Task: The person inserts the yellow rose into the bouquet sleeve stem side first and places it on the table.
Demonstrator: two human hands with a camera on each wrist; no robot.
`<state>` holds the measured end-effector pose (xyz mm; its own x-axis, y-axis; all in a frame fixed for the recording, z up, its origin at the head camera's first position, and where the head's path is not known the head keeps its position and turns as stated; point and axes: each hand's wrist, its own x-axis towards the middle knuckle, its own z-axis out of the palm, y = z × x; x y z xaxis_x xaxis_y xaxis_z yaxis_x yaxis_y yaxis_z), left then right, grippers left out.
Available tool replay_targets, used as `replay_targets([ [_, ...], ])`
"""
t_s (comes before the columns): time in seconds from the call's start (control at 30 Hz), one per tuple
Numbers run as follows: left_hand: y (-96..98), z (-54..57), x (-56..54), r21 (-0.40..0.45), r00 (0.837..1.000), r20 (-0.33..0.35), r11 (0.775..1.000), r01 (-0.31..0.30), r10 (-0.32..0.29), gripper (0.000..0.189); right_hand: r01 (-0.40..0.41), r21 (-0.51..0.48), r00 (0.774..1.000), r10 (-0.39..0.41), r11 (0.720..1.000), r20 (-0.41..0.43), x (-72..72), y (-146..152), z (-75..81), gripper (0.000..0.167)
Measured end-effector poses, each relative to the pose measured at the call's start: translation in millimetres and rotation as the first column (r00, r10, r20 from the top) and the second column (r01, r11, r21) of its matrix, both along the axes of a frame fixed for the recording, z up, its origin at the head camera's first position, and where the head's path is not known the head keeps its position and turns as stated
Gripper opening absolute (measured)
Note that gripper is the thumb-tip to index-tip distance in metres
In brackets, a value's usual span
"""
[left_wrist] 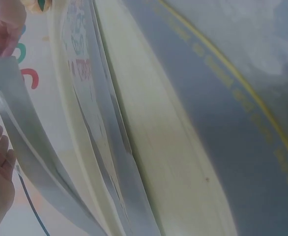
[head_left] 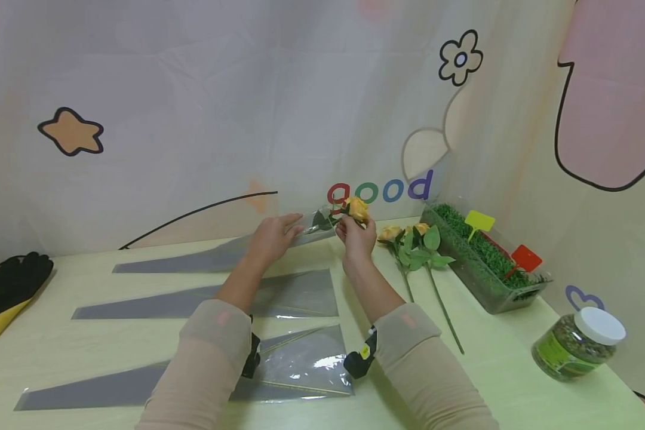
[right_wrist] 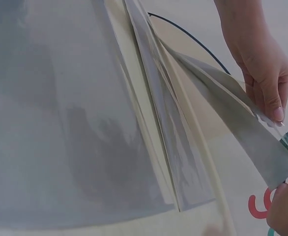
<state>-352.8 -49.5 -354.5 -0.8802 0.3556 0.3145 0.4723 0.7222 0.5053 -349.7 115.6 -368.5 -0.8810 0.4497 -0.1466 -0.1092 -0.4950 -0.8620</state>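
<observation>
An artificial yellow rose [head_left: 358, 208] has its bloom out past the wide mouth of a grey-and-clear flower sleeve [head_left: 177, 261], its dark green leaves showing at the film. My right hand [head_left: 358, 239] pinches the rose just below the bloom. On the sleeve's upper edge, the thumb and fingers of my left hand [head_left: 273, 240] hold the film, as the left hand [right_wrist: 264, 69] in the right wrist view shows. The sleeve's wide end is raised above the table; its narrow end points left. Inside the sleeve, the stem is hidden.
Two more flat sleeves, a middle one [head_left: 301, 292] and a front one [head_left: 306, 364], lie on the table. To the right are loose yellow roses [head_left: 419, 254], a planter of artificial grass [head_left: 484, 263] and a lidded jar [head_left: 577, 346]. A black-and-yellow glove [head_left: 13, 286] lies far left.
</observation>
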Motion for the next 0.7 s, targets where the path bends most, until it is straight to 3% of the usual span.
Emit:
replay_targets([
  [0.4, 0.1, -0.1, -3.2, 0.043, 0.998, 0.056, 0.999, -0.020, 0.018, 0.041, -0.035, 0.114, 0.999, 0.037, 0.993, -0.011, 4.2, -6.3, -1.2, 0.041],
  [0.7, -2.2, -1.9, -4.2, 0.033, 0.998, 0.058, 0.999, -0.025, 0.023, 0.041, -0.054, 0.031, 0.998, 0.055, 0.998, -0.037, 3.8, -5.9, -1.9, 0.043],
])
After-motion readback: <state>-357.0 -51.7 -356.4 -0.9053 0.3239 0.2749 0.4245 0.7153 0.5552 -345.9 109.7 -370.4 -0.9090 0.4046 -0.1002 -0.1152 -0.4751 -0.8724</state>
